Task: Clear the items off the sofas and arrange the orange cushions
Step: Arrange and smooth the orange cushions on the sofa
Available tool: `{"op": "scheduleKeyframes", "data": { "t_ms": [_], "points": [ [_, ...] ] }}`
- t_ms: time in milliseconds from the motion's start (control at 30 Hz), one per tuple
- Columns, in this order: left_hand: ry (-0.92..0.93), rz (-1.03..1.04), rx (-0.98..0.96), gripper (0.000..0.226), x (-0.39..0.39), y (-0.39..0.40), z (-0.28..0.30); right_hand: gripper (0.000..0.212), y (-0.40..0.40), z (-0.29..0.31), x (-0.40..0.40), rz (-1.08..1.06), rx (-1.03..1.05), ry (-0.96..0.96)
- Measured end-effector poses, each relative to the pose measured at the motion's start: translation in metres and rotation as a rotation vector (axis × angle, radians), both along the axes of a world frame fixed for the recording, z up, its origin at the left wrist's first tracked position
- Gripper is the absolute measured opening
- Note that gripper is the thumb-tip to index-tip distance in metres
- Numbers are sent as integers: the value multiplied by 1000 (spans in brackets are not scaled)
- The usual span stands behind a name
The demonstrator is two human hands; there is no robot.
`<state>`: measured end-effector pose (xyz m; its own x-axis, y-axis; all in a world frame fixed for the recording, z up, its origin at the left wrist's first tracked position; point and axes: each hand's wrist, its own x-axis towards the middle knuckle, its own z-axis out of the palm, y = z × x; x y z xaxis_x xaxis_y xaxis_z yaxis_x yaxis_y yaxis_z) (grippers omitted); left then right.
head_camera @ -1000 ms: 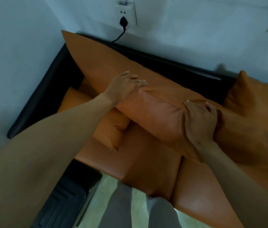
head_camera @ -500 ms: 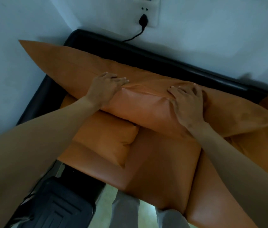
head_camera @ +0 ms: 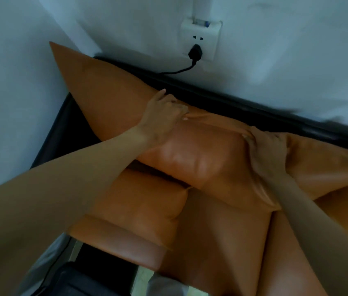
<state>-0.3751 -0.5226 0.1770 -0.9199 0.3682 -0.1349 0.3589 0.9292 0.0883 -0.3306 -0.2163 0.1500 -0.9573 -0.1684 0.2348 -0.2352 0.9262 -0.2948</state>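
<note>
A long orange back cushion [head_camera: 200, 150] lies tilted along the sofa's black back frame [head_camera: 233, 105], its left corner raised against the wall. My left hand [head_camera: 164, 118] pinches its top edge left of the middle. My right hand [head_camera: 267, 150] grips a bunched fold of the same cushion further right. Under it, a smaller orange cushion [head_camera: 143, 214] rests on the left of the orange sofa seat [head_camera: 222, 242].
A white wall socket [head_camera: 200, 39] with a black plug and cable sits above the sofa back. Walls close in at the left and behind. A black object [head_camera: 79, 280] stands on the floor at the lower left. My grey trouser legs show at the bottom.
Both hands went from lying flat on the long cushion to gripping folds of it. The cushion's left end has risen higher against the wall.
</note>
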Motion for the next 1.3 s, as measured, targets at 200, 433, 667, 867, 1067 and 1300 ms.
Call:
{"op": "scheduleKeyframes", "data": {
  "t_ms": [200,433,667,867,1067,1300],
  "points": [
    [63,51,38,34,-30,7,-8,41,-5,-9,-42,-46,35,-82],
    [234,131,176,44,-15,1,-33,56,-5,-33,-58,-125,232,-262],
    [-45,-86,7,136,23,1,-36,105,-70,-17,-3,-101,58,-313],
    [-161,-88,-124,153,12,-1,-45,144,-52,-40,4,-5,321,-545],
    [-266,-39,-185,163,-29,14,-52,160,-43,-41,-53,45,307,-706],
    [-125,-177,-153,144,32,11,-60,138,-52,-40,-8,-17,252,-337]
  ]
}}
